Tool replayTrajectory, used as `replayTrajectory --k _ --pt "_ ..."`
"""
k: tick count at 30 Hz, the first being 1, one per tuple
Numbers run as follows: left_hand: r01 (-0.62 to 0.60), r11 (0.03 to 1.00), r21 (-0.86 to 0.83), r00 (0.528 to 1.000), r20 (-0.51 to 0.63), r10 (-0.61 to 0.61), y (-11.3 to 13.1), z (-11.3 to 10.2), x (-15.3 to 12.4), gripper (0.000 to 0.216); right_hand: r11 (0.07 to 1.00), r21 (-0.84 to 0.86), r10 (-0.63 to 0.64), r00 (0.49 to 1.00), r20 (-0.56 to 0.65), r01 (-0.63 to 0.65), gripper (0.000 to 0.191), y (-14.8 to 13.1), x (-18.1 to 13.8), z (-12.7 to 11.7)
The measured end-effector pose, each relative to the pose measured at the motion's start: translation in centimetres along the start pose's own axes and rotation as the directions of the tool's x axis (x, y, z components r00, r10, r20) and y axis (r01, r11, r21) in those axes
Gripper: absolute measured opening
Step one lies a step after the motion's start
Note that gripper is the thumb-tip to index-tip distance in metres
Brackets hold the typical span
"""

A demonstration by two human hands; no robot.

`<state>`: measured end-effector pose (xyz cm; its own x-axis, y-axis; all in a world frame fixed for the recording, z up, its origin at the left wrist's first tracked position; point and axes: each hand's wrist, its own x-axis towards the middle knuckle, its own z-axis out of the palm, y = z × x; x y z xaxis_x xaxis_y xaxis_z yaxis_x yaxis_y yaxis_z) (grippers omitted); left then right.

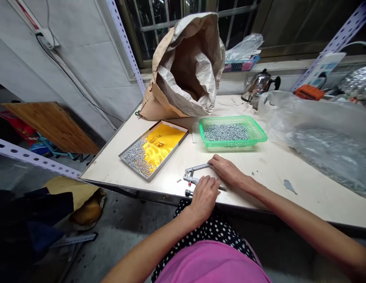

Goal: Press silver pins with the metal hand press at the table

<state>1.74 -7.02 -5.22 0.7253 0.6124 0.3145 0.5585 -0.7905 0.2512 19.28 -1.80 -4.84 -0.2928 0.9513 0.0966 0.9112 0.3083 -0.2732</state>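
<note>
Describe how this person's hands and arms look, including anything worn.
Both the left hand and right hand are ungloved; the forearms are bare, without visible sleeves or watch. Clothing: pink top, black white-dotted fabric.

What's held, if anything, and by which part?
Apparently the grey, two-handled metal tool: right hand at far handle's end, left hand over near handle; grips partly hidden.

Pieces (137, 159) are lying in the tray (167, 155), the basket (231, 145) right of it and, apparently, the bag (318, 118) further right. Behind the tray, a sack (162, 94) is standing; before the basket, a tool (199, 168).
</note>
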Motion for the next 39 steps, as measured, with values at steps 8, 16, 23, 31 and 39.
replayTrajectory --k 8,16,23,31,39 --pt "0.451 0.887 0.102 0.887 -0.159 -0.433 -5.1 -5.8 -2.2 0.021 0.992 0.116 -0.03 0.995 -0.096 0.041 0.027 0.7 -1.0 0.5" --pt "0.411 0.865 0.288 0.873 0.15 -0.465 -8.8 -5.9 -4.1 0.022 0.992 0.125 0.023 0.992 -0.126 -0.007 0.025 0.1 -1.1 1.1" --pt "0.246 0.953 0.178 0.968 -0.097 -0.232 -5.1 -10.2 7.0 0.017 0.994 0.101 0.056 0.988 -0.141 -0.041 0.025 -0.4 -1.0 1.0" --pt "0.323 0.902 0.288 0.946 -0.073 -0.315 -9.4 -11.6 7.5 0.02 0.978 0.195 -0.043 0.981 -0.188 0.08 0.029 2.2 -1.5 3.9" --pt "0.713 0.659 0.239 0.687 -0.055 -0.724 -17.2 -14.3 -2.2 0.025 0.991 0.112 -0.045 0.976 -0.215 0.071 0.026 1.6 -1.6 3.9"
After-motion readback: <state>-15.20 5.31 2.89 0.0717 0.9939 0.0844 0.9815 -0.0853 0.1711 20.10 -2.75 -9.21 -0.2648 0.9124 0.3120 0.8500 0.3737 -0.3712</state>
